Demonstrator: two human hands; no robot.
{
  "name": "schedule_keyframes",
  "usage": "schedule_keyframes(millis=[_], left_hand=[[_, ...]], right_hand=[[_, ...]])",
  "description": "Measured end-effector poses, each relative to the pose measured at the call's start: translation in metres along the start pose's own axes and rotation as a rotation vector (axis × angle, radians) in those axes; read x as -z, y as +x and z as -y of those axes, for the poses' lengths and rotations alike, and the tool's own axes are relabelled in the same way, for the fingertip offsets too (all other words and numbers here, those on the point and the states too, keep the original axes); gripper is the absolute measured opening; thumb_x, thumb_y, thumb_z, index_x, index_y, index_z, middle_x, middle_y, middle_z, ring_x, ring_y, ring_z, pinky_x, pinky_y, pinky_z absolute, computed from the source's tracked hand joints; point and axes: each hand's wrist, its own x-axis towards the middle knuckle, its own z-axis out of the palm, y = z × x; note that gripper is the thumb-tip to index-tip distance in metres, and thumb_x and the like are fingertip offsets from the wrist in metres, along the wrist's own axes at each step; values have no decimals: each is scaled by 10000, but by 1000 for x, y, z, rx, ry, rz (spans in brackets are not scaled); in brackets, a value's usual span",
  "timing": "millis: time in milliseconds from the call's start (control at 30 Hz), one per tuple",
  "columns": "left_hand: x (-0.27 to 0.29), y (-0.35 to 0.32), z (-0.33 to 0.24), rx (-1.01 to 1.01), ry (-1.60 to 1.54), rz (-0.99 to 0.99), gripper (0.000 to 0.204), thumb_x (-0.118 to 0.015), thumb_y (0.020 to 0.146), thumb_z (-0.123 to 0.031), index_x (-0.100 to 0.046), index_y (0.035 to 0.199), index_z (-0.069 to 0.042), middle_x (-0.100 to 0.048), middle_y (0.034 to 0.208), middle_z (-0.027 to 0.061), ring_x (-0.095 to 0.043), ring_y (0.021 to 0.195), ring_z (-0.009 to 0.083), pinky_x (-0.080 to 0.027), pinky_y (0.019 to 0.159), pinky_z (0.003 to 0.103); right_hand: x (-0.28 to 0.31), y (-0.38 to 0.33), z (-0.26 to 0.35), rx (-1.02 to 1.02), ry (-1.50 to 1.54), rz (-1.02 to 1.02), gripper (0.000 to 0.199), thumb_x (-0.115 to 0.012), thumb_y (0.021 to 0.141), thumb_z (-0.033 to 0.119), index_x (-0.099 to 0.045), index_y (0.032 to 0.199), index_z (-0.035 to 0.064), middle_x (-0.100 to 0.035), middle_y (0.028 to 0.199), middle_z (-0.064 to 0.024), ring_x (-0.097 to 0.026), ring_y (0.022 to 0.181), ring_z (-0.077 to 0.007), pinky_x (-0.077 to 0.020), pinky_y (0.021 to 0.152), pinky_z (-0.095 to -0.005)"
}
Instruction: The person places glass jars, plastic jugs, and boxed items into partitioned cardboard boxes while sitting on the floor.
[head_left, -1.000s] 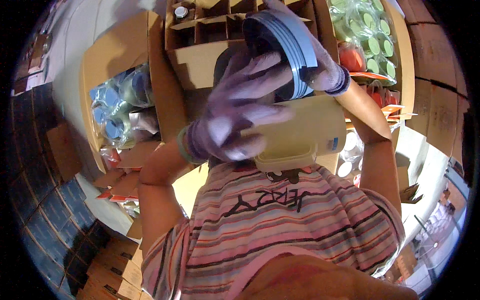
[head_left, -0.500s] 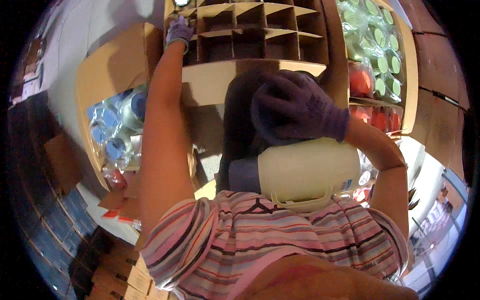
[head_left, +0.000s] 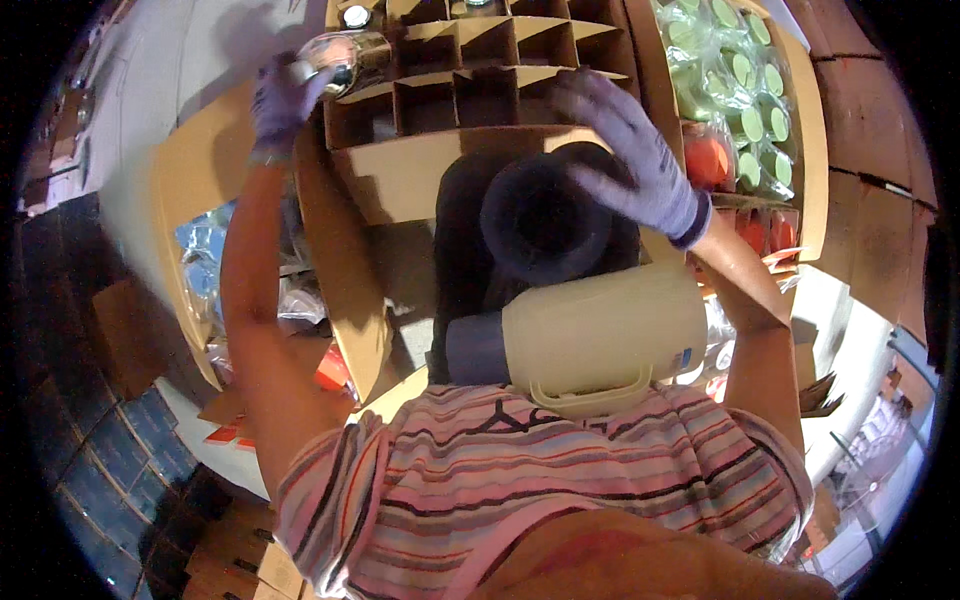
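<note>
My left hand [head_left: 283, 105], in a purple-grey glove, grips one end of a shiny silvery flask [head_left: 357, 60]. The flask lies tilted over the near-left corner of a divided cardboard box [head_left: 440, 143]. Gloved too, my right hand [head_left: 630, 160] has its fingers spread and holds nothing. Its thumb reaches to or over the rim of a dark blue round hollow piece [head_left: 497, 222] between my legs; whether they touch I cannot tell. Across my lap lies a cream jug [head_left: 610, 325] with a dark blue end and a handle on the side nearest me.
Silvery tops of other flasks [head_left: 356, 16] show in the box's far cells. On the right, a carton [head_left: 805, 130] holds plastic-wrapped green-topped and red pieces. Bagged blue pieces [head_left: 203, 255] fill an open carton at left. Stacked cartons [head_left: 880, 230] line the right side.
My left hand has come out of the box's left cells, nearer and leftward, with the silvery flask. My right hand has lifted off the dark round piece and moved away from me, opening its fingers.
</note>
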Motion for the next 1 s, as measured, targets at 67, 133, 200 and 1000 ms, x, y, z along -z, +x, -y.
schedule_keyframes(millis=[67,133,200,1000], left_hand=[[7,-47,-107,146,-174,-346,417,-714,837,-277,-531,1112,-23,-623,1003,135,-599,805,169,-510,590,301],[34,-99,-120,95,-290,-368,310,-664,874,-208,-538,1089,-24,-619,971,99,-590,790,148,-487,541,271],[43,-145,-131,91,-745,-331,236,-623,871,-116,-540,1071,-22,-607,951,74,-586,780,142,-479,542,249],[13,-339,-315,-3,-95,509,922,-890,544,-234,-462,1338,-41,-471,1324,212,-431,1254,364,-370,1038,457]], right_hand=[[11,-13,-5,-112,41,-99,645,-734,784,329,-495,1309,41,-479,1326,-186,-432,1261,-341,-373,1044,-416],[14,-9,1,-107,89,-82,634,-723,794,323,-495,1316,44,-506,1313,-178,-454,1258,-325,-369,1048,-393],[15,-10,11,-201,173,-31,635,-748,777,284,-504,1316,53,-550,1284,-140,-495,1236,-266,-380,1035,-355],[131,-367,38,-716,-153,-299,520,-491,846,-52,-421,1356,21,-544,1250,-123,-524,1125,-217,-422,982,-339]])
